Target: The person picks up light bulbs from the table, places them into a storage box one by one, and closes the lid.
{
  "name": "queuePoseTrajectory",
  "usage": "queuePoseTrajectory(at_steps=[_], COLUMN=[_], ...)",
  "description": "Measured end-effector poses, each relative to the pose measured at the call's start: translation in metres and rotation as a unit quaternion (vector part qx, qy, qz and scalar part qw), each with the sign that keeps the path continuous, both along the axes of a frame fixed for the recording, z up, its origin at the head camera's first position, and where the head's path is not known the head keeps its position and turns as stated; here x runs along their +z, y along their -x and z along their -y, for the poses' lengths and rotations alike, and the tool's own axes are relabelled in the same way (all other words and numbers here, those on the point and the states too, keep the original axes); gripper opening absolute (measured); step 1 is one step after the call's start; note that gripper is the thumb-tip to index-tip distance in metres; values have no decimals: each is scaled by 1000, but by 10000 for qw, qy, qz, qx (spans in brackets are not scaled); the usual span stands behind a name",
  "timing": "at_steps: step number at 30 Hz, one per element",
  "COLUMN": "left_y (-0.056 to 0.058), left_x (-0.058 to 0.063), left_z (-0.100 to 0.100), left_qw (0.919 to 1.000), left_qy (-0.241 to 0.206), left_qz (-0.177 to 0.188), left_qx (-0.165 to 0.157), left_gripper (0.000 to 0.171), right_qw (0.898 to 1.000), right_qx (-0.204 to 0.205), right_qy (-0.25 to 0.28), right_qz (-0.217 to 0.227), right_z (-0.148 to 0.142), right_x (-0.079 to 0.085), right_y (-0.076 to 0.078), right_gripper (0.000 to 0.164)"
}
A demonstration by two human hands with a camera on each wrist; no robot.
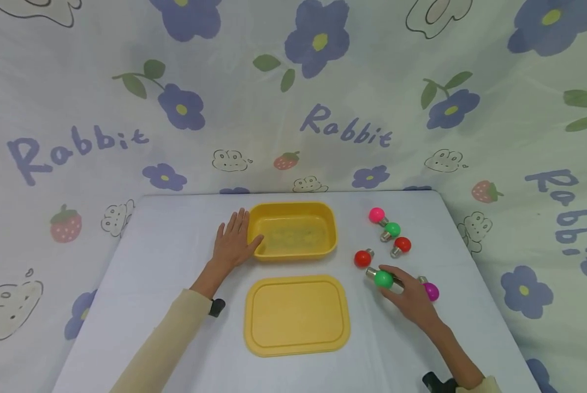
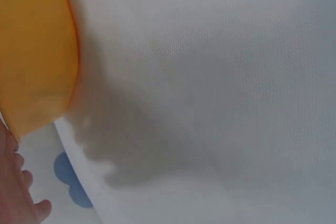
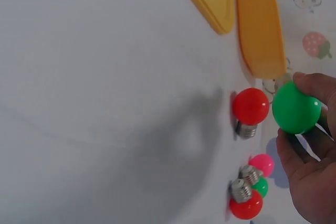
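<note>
Between thumb and fingers, my right hand (image 1: 413, 297) holds a green light bulb (image 1: 384, 279), its metal base pointing toward the upper left in the head view. In the right wrist view the same green bulb (image 3: 296, 107) looks raised off the table. My left hand (image 1: 232, 243) touches the left side of a yellow plastic box (image 1: 293, 257), fingers straight and thumb at the rim. Nothing lies inside the box. A red bulb (image 1: 362, 258) rests just beyond the held one, and a purple bulb (image 1: 431, 291) lies partly hidden behind my right hand.
A flat yellow lid (image 1: 297, 316) lies in front of the box. Farther back on the right are a pink bulb (image 1: 377, 215), another green bulb (image 1: 393, 229) and a second red bulb (image 1: 402, 244). A patterned cloth (image 1: 254, 120) hangs behind the white table (image 1: 175, 234).
</note>
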State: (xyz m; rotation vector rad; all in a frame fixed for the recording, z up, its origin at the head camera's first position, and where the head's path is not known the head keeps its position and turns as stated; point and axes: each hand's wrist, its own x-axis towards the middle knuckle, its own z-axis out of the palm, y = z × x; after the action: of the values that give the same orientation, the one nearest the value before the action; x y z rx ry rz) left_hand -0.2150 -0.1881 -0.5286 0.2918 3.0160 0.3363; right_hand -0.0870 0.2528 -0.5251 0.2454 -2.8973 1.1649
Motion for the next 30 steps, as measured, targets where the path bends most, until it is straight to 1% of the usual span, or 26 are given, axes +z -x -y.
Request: queuePoseTrajectory(at_steps=[5,12,20,26,30], left_y=[0,-2,-2,-2,-1], left_x=[2,5,5,3,2], left_z=[-1,-2,-3,-2,-2], left_qw=[10000,10000,9999,9998,9998], left_qy=[48,14,56,146,157], left_qz=[-48,-31,-116,-132,-93], left_qx=[-2,24,36,63,71], left_gripper=[87,86,86,86,86], right_qw=[9995,9964,9898,9836,9809], right_qx=[183,575,1219,1636,1744], right_qy=[84,595,578,704,860], right_qz=[-225,-200,-448,-293,-84], right_z=[11,35,68,91,103], right_x=[16,28,41,47,50], right_y=[16,38,68,94,110], right_gripper=[55,53,49,51,50])
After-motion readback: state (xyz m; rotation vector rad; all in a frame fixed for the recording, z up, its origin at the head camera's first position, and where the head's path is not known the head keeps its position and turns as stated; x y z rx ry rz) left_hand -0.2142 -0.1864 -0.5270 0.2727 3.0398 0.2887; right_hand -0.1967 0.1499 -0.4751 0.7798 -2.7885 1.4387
